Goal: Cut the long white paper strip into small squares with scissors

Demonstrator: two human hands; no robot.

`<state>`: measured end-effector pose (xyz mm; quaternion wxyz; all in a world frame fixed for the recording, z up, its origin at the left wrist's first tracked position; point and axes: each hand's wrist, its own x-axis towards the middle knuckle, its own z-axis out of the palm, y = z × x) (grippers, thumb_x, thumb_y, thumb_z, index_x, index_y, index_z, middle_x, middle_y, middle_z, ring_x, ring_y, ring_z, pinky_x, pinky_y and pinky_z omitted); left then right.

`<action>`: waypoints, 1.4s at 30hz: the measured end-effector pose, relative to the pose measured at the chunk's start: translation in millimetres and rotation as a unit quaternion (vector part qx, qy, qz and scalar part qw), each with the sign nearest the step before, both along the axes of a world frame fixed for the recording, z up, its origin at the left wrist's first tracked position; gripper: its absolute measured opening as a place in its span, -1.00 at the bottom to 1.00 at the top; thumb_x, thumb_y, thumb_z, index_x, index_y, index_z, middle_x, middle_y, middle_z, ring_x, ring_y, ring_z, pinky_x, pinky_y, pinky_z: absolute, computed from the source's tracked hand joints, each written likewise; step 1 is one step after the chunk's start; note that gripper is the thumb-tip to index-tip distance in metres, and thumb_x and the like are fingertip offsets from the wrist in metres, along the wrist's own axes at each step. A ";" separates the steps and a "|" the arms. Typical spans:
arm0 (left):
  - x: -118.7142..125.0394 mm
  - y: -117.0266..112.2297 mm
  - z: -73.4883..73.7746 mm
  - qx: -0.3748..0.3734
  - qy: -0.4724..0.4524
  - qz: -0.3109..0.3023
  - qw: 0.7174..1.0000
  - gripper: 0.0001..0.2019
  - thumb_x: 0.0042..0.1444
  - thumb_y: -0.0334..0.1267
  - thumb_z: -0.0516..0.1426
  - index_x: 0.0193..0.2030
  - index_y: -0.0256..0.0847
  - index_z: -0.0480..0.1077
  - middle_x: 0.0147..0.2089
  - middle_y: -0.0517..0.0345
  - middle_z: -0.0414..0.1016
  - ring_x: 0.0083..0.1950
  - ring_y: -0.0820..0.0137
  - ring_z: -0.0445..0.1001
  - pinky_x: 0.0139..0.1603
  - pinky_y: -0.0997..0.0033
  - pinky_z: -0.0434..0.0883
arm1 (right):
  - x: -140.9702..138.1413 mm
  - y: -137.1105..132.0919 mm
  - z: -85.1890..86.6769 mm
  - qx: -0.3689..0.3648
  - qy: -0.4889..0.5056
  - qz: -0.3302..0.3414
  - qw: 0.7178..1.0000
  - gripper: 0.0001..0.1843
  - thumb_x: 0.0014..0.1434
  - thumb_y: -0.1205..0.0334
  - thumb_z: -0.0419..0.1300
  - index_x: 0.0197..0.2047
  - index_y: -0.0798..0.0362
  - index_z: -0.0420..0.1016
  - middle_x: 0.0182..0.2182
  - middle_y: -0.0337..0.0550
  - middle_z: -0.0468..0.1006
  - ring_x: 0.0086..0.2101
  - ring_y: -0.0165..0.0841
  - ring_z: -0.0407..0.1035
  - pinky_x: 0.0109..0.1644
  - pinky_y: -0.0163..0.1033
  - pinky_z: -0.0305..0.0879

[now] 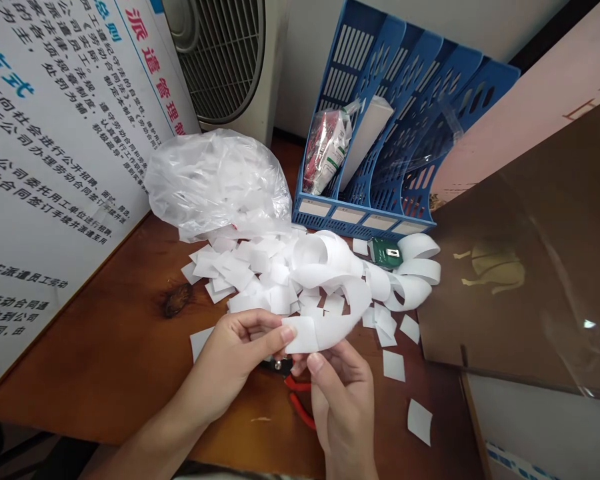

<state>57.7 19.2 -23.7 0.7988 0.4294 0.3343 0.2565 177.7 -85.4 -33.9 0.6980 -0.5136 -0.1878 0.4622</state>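
Observation:
My left hand (240,353) pinches the free end of a long white paper strip (330,320) between thumb and fingers. My right hand (343,400) grips the same strip just below, thumb up against it. The strip curls away in loops toward the back right (415,273). Under my hands lie red-handled scissors (300,400), partly hidden. A heap of cut white paper squares (245,273) lies on the wooden table (120,353) ahead of my hands.
A clear plastic bag (215,177) holds more white pieces. A blue file rack (395,133) stands behind, with a packet (325,150) in it. A small green item (386,252) sits by the rack. A printed board (55,147) leans left, brown cardboard (530,267) lies right.

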 end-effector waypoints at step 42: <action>-10.5 8.0 27.7 0.081 0.058 -0.137 0.986 -0.81 0.23 -0.26 0.27 -0.04 -0.14 0.67 -0.24 0.16 0.70 -0.22 0.38 0.62 -0.19 0.57 0.50 | 2.5 0.7 12.5 -0.117 -0.124 -0.018 0.985 -0.77 0.09 0.09 0.42 -0.29 0.10 0.70 -0.45 -0.16 0.63 -0.49 -0.50 0.49 -0.36 -0.46 0.49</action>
